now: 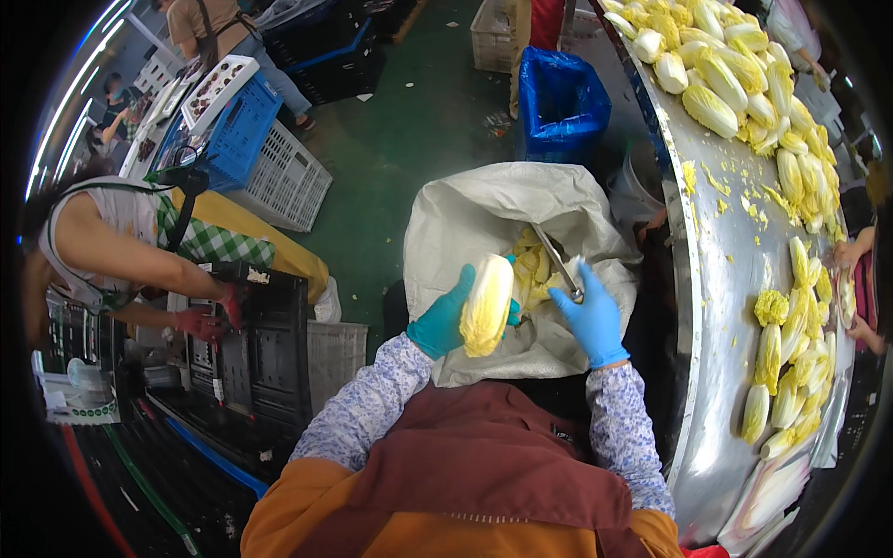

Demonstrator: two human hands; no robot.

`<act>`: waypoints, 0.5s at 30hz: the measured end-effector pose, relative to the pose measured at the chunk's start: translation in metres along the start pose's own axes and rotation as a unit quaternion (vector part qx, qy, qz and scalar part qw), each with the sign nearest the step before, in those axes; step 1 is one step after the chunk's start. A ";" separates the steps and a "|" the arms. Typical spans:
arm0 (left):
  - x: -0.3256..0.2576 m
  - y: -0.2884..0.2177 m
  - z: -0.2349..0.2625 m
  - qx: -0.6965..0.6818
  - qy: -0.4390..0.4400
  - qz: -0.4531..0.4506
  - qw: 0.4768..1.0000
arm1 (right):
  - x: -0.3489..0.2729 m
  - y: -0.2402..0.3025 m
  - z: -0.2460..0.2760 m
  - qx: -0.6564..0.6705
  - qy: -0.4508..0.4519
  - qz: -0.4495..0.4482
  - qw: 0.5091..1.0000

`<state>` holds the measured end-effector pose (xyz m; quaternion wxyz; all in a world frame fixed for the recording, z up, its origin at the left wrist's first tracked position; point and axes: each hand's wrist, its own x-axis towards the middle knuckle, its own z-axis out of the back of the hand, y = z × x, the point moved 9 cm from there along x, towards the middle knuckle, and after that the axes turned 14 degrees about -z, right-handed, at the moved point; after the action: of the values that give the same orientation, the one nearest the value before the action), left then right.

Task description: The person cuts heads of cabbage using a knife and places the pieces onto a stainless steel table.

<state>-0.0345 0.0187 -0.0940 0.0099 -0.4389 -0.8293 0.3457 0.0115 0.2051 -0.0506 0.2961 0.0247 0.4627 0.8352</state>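
The left hand (pixel 445 318) clamps its grip around a napa cabbage (pixel 486 305) above an open white sack (pixel 445 228) holding yellow leaves (pixel 529 270); the right hand (pixel 596 322) clamps its grip on a knife (pixel 553 259).

Teal-green rubber-gloved left grip (pixel 445 319); sky-blue rubber-gloved right grip (pixel 597 323). Oblong leafy cabbage head (pixel 487 307): pale yellow, whiter at the top end. Slim metal blade (pixel 549 247): silver-grey. Wide woven-plastic sack (pixel 453 216): off-white; loose torn leaves (pixel 530 268) in it, yellow. Long cloth sleeves (pixel 363 402): white, mottled blue-violet. Cloth apron (pixel 493 446): maroon, over orange garment (pixel 290 507). Long metal table (pixel 718 325): silvery grey; piled cabbages (pixel 721 79) there yellow and white. Glossy plastic-lined bin (pixel 549 139): vivid blue. Co-worker's checked apron (pixel 228 247): green and white. Smooth floor (pixel 400 93): dark green.
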 end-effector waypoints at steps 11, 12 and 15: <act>0.005 -0.011 -0.020 0.310 0.049 -0.159 0.936 | -0.030 0.019 -0.052 0.236 0.190 -0.145 0.942; 0.004 -0.015 -0.026 0.355 0.060 -0.209 0.909 | -0.030 0.021 -0.053 0.234 0.191 -0.135 0.944; 0.008 -0.018 -0.019 0.354 0.046 -0.266 0.895 | -0.026 0.026 -0.053 0.186 0.180 -0.096 0.961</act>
<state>-0.0464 0.0290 -0.0712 0.2949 -0.1846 -0.7364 0.5803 0.0038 0.1408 -0.0542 0.2767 -0.1163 0.6557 0.6928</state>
